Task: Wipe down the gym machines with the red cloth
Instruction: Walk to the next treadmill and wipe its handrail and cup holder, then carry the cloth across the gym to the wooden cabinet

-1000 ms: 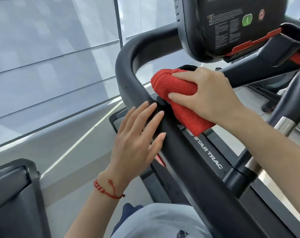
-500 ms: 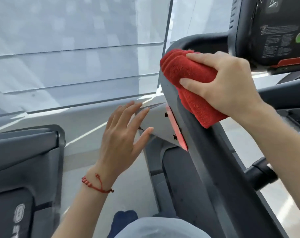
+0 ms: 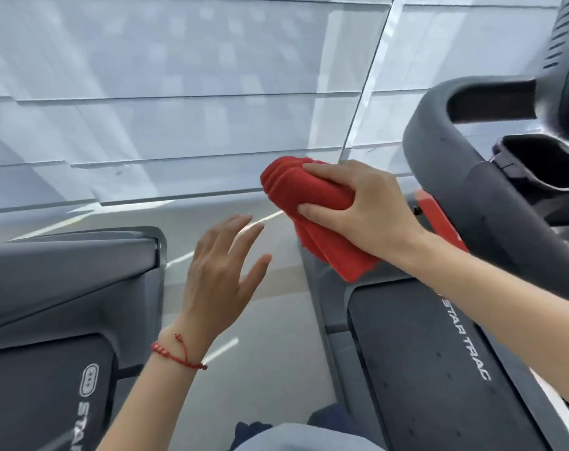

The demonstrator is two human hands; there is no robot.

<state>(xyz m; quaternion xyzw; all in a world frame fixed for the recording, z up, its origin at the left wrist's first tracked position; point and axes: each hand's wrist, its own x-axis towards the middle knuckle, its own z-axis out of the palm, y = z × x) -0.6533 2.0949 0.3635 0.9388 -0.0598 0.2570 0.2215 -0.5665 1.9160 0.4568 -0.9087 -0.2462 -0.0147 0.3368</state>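
My right hand (image 3: 361,206) grips the folded red cloth (image 3: 306,193) in the air, left of the treadmill's black handrail (image 3: 472,196) and apart from it. The cloth's lower end hangs just above the dark side cover marked STAR TRAC (image 3: 439,369). My left hand (image 3: 221,275) hovers with fingers spread and nothing in it, over the floor gap between the two machines. A red string bracelet sits on its wrist.
A second treadmill (image 3: 65,288) with the same brand mark stands at the lower left. Large window panes (image 3: 179,92) with a metal mullion fill the background. A cup holder (image 3: 543,164) and part of the console sit at the upper right.
My right hand has lifted the cloth off the handrail and carried it left. My left hand has left the rail and hangs free. The view has swung left toward the neighbouring treadmill.
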